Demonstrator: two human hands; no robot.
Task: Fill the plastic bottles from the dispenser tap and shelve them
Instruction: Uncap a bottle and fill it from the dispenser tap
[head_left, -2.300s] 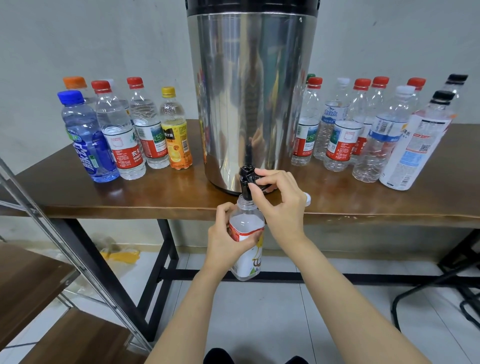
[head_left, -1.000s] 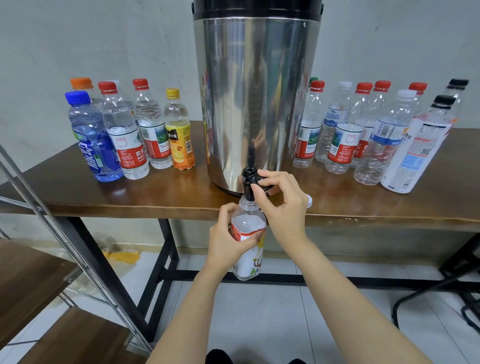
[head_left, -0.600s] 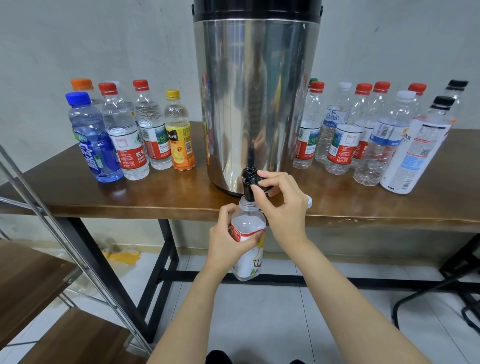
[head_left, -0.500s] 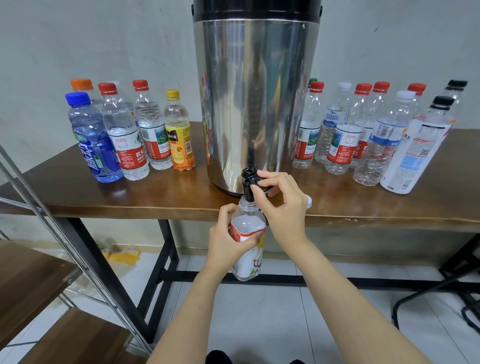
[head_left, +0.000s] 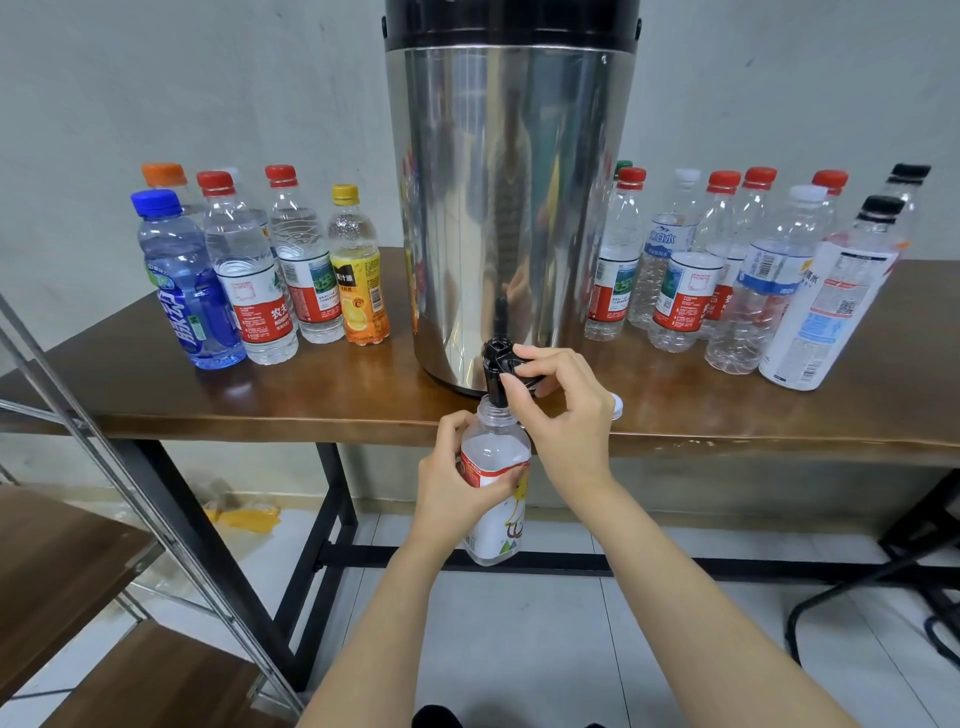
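A tall steel dispenser (head_left: 511, 208) stands mid-table with its black tap (head_left: 497, 370) over the front edge. My left hand (head_left: 454, 480) grips an uncapped clear bottle with a red and white label (head_left: 497, 493), its mouth right under the spout. My right hand (head_left: 558, 410) pinches the tap lever between thumb and fingers. A white cap (head_left: 616, 406) lies on the table edge behind my right hand. Capped bottles holding water (head_left: 249, 275) stand left of the dispenser; capped bottles that look empty (head_left: 737, 275) stand right.
The brown wooden table (head_left: 156, 384) has black metal legs. A metal-framed rack with wooden shelves (head_left: 62, 561) stands at lower left. A black chair base (head_left: 883, 587) sits on the tiled floor at the right. Yellow scraps (head_left: 241, 517) lie under the table.
Hands, bottle and tap stay where they were; only the camera view has shifted slightly.
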